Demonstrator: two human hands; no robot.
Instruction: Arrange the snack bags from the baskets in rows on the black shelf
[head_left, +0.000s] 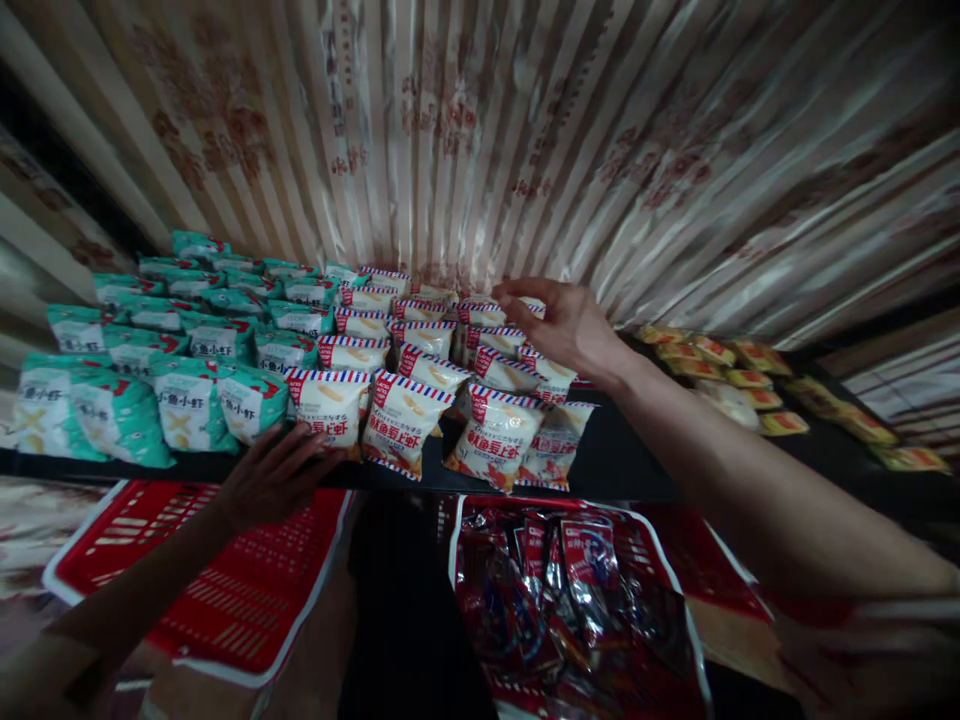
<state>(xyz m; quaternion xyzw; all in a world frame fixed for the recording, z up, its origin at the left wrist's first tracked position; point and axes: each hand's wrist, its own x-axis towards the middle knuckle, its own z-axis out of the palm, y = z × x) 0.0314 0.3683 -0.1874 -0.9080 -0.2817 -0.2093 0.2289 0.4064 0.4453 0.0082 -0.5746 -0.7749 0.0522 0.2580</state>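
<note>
White snack bags (409, 425) with red print and striped edges stand in rows on a black shelf. My left hand (277, 475) is at the front edge, its fingers stretched out against the lower part of the leftmost white bag (326, 410). Over the back rows on the right, my right hand (562, 322) reaches in with curved, parted fingers. A striped bag top (480, 312) lies just beneath those fingertips; whether they touch it is unclear. To the left stand several rows of teal and white snack bags (184, 405).
Below the shelf, a red basket (202, 600) sits at left. A second red basket (455, 560) holds shiny dark-red packets (589, 570). Yellow packets (750, 378) lie on the black surface (637, 455) at right. A pleated patterned curtain (450, 130) hangs behind.
</note>
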